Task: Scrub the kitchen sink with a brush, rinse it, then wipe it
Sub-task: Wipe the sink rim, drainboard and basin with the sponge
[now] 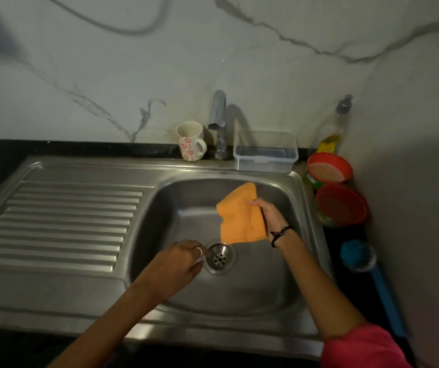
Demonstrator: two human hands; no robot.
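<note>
Two hands: right hand (267,213) grips cloth (241,215); left hand (183,258), fingers curled, at drain (219,257).
Advice: spread cloth flat, wipe sink (160,208) walls toward drain.

the left hand (183,258) covers the left rim of the drain (219,257), and its fingertips curl under, so whether they pinch anything cannot be told. the cloth (239,215) hides part of the basin (191,216) behind it and the right hand's (267,213) thumb side. both forearms run off the lower edge of the frame. at the right, the brush (359,257) is blurred, its handle lost in shadow toward the lower right. the bottle (331,139) label is too blurred to read. the two red-lidded tubs (341,204) hide what is inside. a dark hose (122,29) at the upper left is cut off by the top edge.
</note>
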